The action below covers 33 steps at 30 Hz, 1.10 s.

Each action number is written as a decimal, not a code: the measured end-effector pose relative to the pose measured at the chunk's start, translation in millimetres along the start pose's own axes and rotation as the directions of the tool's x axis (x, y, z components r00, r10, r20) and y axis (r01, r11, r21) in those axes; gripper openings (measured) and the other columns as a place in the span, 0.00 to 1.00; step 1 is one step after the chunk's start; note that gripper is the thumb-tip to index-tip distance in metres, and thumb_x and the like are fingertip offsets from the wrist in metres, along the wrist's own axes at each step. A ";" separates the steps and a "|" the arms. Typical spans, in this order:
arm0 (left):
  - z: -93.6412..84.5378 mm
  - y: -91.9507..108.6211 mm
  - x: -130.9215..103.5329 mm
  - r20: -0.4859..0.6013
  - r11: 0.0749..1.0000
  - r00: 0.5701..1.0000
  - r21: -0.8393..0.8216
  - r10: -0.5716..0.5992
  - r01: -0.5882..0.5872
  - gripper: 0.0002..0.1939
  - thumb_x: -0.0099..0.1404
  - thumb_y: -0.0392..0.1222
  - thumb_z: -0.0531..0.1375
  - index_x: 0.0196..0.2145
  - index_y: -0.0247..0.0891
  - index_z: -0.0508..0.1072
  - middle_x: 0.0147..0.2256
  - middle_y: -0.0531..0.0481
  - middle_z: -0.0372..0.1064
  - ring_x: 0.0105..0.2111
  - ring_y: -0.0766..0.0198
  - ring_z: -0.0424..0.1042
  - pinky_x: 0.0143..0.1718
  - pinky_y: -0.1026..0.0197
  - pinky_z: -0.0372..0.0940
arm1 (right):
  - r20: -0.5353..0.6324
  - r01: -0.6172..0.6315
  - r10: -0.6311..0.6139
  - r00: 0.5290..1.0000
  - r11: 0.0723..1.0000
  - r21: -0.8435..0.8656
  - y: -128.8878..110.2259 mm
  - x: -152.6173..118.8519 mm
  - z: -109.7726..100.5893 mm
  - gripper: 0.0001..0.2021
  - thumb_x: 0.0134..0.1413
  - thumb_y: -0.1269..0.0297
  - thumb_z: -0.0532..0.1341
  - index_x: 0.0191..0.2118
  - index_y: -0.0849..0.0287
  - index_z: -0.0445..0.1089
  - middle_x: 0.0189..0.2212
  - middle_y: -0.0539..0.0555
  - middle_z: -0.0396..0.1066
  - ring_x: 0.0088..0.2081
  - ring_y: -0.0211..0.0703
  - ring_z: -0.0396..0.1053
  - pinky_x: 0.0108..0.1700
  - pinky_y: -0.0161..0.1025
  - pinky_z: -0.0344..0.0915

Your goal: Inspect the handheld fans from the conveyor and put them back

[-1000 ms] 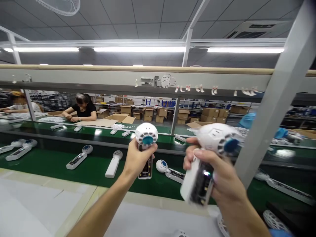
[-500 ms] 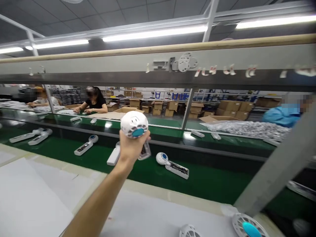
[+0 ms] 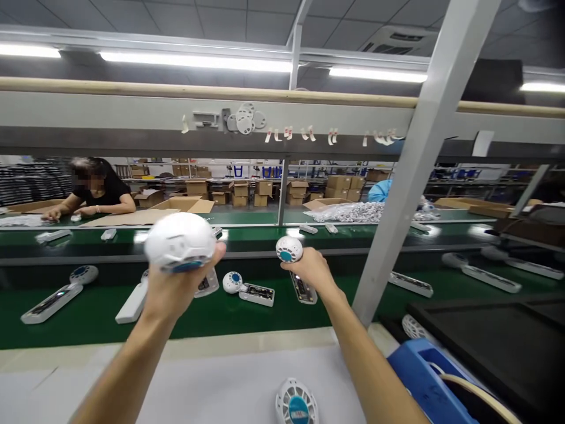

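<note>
One white fan (image 3: pixel 180 238) gripped by left hand (image 3: pixel 172 287), another fan (image 3: pixel 289 247) by right hand (image 3: pixel 311 268), heads up, handles (image 3: pixel 304 291) slanting down rightward

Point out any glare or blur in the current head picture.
Head view: light tubes burn out to white, and glare whitens patches of the far green belt; head view, too: the device in the left hand looks soft, its top washed out; that in the right hand looks crisper.

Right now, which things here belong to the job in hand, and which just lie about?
Job, apparently:
left hand, holding one white device
right hand, holding another device
similar devices on the green belt

Probably just lying about:
cardboard boxes behind
blue plastic item
</note>
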<state>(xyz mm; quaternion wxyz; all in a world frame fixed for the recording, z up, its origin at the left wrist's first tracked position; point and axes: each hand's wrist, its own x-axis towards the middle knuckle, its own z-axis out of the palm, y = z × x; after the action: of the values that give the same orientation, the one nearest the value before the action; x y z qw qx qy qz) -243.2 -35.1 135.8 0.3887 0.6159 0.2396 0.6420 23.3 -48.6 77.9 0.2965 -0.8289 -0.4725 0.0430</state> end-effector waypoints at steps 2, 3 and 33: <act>4.7 -12.9 3.3 0.058 0.993 0.998 0.114 -0.016 0.009 0.12 0.46 0.40 0.73 0.26 0.39 0.74 0.29 0.51 0.72 0.31 0.60 0.70 0.36 0.61 0.68 | 0.042 -0.080 0.082 0.996 0.996 -0.044 11.6 6.8 13.0 0.20 0.45 0.53 0.68 0.42 0.60 0.75 0.43 0.62 0.76 0.46 0.60 0.74 0.37 0.41 0.63; 7.1 -19.1 4.8 0.080 0.990 0.996 0.139 -0.040 0.029 0.12 0.47 0.42 0.73 0.27 0.38 0.75 0.29 0.50 0.73 0.31 0.59 0.70 0.36 0.60 0.68 | 0.055 -0.108 0.112 0.992 0.992 -0.064 17.1 9.1 18.3 0.21 0.44 0.54 0.68 0.44 0.61 0.75 0.44 0.63 0.76 0.46 0.62 0.74 0.37 0.42 0.63; 31.2 -143.1 -1.9 0.473 0.890 0.770 0.366 -0.429 0.271 0.31 0.59 0.59 0.63 0.50 0.31 0.71 0.46 0.38 0.75 0.45 0.54 0.74 0.42 0.58 0.69 | 0.480 0.111 -0.439 0.760 0.815 0.569 -25.8 -16.2 78.8 0.07 0.49 0.67 0.66 0.34 0.64 0.74 0.30 0.53 0.74 0.30 0.37 0.70 0.30 0.31 0.65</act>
<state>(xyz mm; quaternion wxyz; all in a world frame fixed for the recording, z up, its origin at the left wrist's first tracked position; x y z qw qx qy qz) -183.7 41.5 26.1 0.4639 0.7635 0.3188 0.3166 -32.8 -16.4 23.6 0.3449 -0.5827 -0.6327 0.3759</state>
